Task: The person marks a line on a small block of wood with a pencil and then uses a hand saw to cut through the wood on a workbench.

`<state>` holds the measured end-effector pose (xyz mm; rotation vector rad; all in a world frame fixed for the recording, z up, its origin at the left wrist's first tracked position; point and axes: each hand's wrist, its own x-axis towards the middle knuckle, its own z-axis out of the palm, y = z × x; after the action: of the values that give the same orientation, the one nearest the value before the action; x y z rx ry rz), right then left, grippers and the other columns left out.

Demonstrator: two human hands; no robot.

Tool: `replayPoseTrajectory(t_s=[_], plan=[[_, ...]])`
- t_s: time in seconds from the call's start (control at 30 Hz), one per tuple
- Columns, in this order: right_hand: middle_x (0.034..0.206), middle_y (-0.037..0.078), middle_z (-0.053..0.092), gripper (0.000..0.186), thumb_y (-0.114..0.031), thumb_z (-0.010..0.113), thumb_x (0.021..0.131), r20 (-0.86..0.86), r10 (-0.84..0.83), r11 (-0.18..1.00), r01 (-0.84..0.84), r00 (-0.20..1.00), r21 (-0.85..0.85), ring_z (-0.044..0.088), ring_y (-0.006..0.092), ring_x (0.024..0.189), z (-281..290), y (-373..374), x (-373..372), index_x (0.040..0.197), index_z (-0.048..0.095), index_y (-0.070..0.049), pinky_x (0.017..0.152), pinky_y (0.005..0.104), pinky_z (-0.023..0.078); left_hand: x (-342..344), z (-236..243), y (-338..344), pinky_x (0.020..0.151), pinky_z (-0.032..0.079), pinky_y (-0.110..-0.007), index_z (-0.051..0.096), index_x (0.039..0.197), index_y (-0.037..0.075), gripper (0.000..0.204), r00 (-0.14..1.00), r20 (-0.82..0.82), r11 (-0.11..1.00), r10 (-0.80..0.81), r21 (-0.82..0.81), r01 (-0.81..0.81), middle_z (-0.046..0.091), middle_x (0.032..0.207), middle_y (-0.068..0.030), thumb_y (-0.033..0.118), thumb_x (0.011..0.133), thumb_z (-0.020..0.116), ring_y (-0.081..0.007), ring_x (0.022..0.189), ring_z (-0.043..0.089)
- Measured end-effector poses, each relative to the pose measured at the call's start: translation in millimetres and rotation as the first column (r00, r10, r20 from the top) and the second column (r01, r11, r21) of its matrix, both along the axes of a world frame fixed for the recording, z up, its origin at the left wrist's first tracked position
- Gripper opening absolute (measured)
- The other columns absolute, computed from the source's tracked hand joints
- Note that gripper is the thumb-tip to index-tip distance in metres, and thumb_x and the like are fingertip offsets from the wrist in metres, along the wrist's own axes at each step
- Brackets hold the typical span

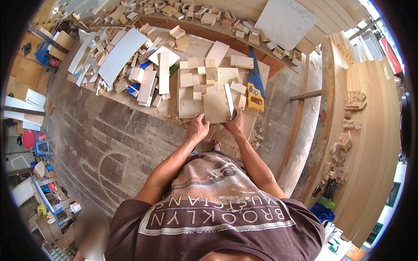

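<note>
Head view: I have the square wooden panel (pixel 215 108) over the near edge of the surface (pixel 249 120), my left hand (pixel 199 127) pinching its lower left corner, while my right hand (pixel 236 123) curls closed around something small and dark (pixel 234 116), too small to make out, by the pale strip (pixel 229 99) along its right side. I'd call this lining up or marking; next calls for steady hands, clear of the wooden blocks (pixel 186 80) beyond and the handsaw (pixel 257 76).
</note>
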<state>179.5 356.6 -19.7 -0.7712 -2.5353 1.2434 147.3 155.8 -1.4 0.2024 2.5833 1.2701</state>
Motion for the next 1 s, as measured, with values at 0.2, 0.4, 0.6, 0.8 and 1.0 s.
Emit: replayPoseTrajectory(t_s=[0.2, 0.4, 0.6, 0.8, 1.0], plan=[[0.094, 0.021, 0.068, 0.036, -0.006, 0.07, 0.083, -0.004, -0.068, 0.996, 0.067, 0.998, -0.053, 0.068, 0.0385, 0.088, 19.5, -5.1, 10.4, 0.117, 0.055, -0.003, 0.077, 0.0467, 0.053, 1.5, 2.2, 10.6, 0.105, 0.048, -0.045, 0.058, 0.135, -0.002, 0.051, 0.999, -0.035, 0.997, -0.042, 0.069, 0.044, 0.061, 0.126, -0.0255, 0.014, 0.088, 0.07, -0.0409, 0.12, 0.059], [0.094, 0.023, 0.068, 0.035, -0.01, 0.07, 0.084, 0.057, -0.08, 0.997, 0.079, 0.995, 0.014, 0.068, 0.0415, 0.088, 28.2, 6.1, -10.3, 0.115, 0.056, -0.004, 0.077, 0.0485, 0.052, -17.3, 6.3, 25.2, 0.108, 0.046, -0.045, 0.056, 0.136, -0.004, 0.053, 0.997, 0.057, 0.995, -0.044, 0.093, 0.038, 0.058, 0.131, -0.0282, 0.014, 0.088, 0.068, -0.0416, 0.123, 0.057], [0.095, 0.027, 0.069, 0.034, -0.01, 0.066, 0.085, 0.046, -0.059, 0.998, 0.058, 0.997, 0.021, 0.067, 0.0479, 0.09, 20.0, 9.5, -25.7, 0.117, 0.056, -0.004, 0.076, 0.0543, 0.05, -24.8, 3.2, 28.0, 0.111, 0.044, -0.044, 0.053, 0.138, -0.008, 0.056, 0.998, 0.063, 0.997, -0.017, 0.071, 0.012, 0.056, 0.135, -0.0302, 0.014, 0.088, 0.068, -0.0424, 0.127, 0.055], [0.094, 0.023, 0.069, 0.034, -0.012, 0.071, 0.083, 0.031, -0.083, 0.995, 0.082, 0.996, 0.058, 0.069, 0.0426, 0.089, 4.0, 7.7, -30.6, 0.114, 0.058, -0.006, 0.077, 0.0503, 0.053, -25.1, 8.0, 26.7, 0.113, 0.043, -0.044, 0.052, 0.139, -0.01, 0.058, 0.999, 0.032, 0.996, 0.009, 0.091, -0.012, 0.054, 0.136, -0.0306, 0.014, 0.088, 0.069, -0.0425, 0.128, 0.054], [0.095, 0.023, 0.07, 0.033, -0.011, 0.07, 0.082, 0.046, -0.08, 0.992, 0.074, 0.996, 0.103, 0.069, 0.0435, 0.09, 7.9, 6.6, -33.9, 0.113, 0.058, -0.005, 0.078, 0.0507, 0.053, -25.0, 10.9, 25.8, 0.112, 0.043, -0.043, 0.051, 0.14, -0.01, 0.06, 1.0, 0.013, 0.997, 0.009, 0.074, -0.01, 0.054, 0.135, -0.03, 0.014, 0.088, 0.07, -0.042, 0.128, 0.054]])
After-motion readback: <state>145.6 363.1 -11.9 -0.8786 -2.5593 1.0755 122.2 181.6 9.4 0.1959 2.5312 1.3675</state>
